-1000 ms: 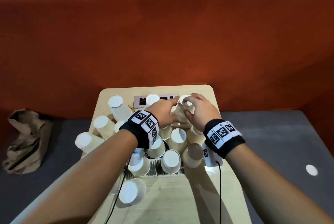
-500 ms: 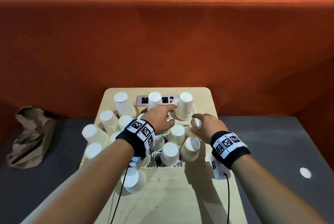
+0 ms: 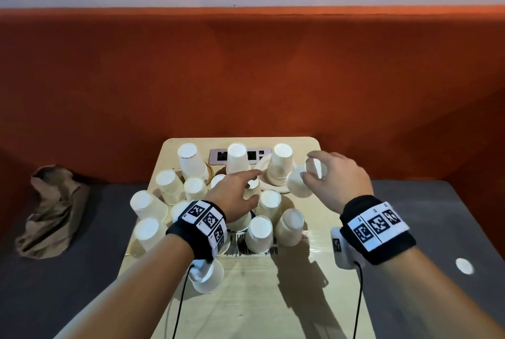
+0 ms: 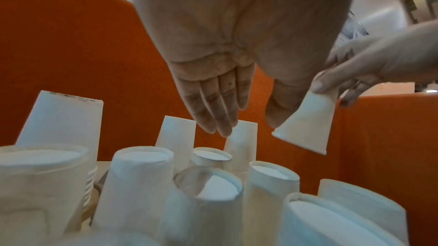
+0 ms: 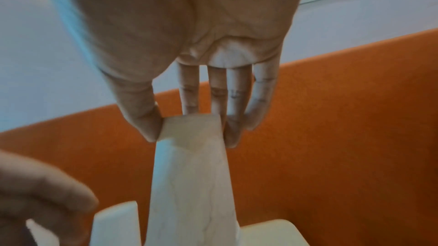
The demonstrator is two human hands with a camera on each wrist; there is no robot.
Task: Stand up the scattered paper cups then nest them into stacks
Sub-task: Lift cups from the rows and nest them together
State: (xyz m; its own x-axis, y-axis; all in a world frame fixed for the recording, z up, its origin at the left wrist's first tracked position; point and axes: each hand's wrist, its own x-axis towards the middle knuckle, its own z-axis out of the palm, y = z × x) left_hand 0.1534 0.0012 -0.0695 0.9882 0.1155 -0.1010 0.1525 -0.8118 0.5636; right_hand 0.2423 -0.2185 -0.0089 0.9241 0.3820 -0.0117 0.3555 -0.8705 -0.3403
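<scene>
Many white paper cups (image 3: 259,233) stand upside down, crowded on a small wooden table (image 3: 273,297). A nested stack (image 3: 281,166) stands bottom-up at the back right, and another stack (image 3: 191,163) at the back left. My right hand (image 3: 310,169) pinches one cup (image 3: 299,184) by its base and holds it tilted in the air, just right of the back right stack. In the right wrist view, thumb and fingers of the right hand (image 5: 192,134) clamp the base of that cup (image 5: 192,184). My left hand (image 3: 254,185) hovers over the middle cups with straight fingers (image 4: 218,119), holding nothing.
A socket panel (image 3: 255,155) is set into the table's far edge. A crumpled brown paper bag (image 3: 52,213) lies on the grey surface to the left. An orange partition (image 3: 246,79) closes off the back. A white device (image 3: 341,245) with a cable sits under my right wrist.
Both hands have left the back right stack. The right hand took a cup from the right side of the cluster and lifted it. The left hand drew back over the middle cups.
</scene>
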